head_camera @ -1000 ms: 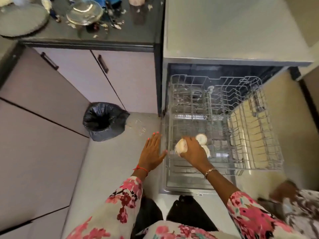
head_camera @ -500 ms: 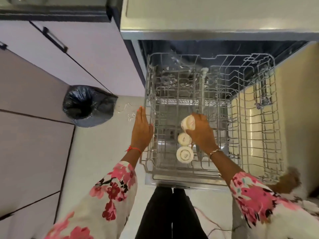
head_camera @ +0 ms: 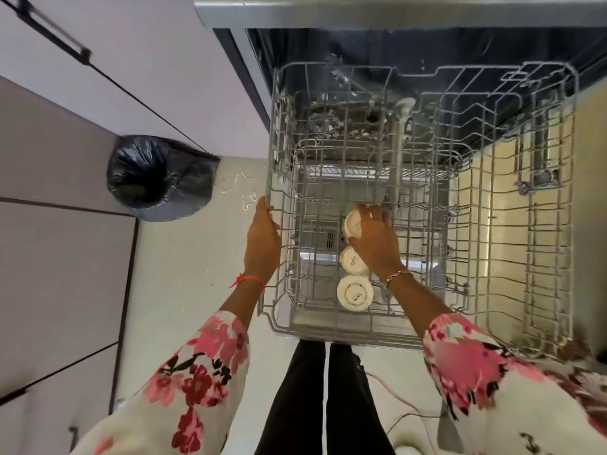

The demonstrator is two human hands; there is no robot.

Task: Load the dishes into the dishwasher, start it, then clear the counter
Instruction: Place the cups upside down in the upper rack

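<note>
Viewpoint: looking straight down from the head camera at a pulled-out wire rack (head_camera: 423, 336) of an open dishwasher (head_camera: 361, 44).
Right hand (head_camera: 374, 239): fingers curled around a cream cup (head_camera: 350, 223), which is tipped on its side with its base facing left, held over the left-centre of the rack.
Left hand (head_camera: 262, 238): flat and extended, fingers straight, resting against the rack's left rim; it grips nothing.
Cups already in the rack: a second cup (head_camera: 352, 261) sits upside down just below the held one, printed base upward; a third cup (head_camera: 354, 293), also upside down, sits just below that, nearest the rack's front edge. The three form a short column.
Rest of the rack: the right half holds only bare tines.
Wrists: a red thread (head_camera: 247, 280) on the left, a thin bracelet (head_camera: 395, 276) on the right.
Sleeves: cream fabric with pink and red flowers (head_camera: 197, 372).
Floor: pale tiles; a bin lined with a black bag (head_camera: 157, 177) stands left of the dishwasher, against the lilac cabinet doors (head_camera: 147, 60).
Lower edge: black trouser legs (head_camera: 325, 405) between the arms.
</note>
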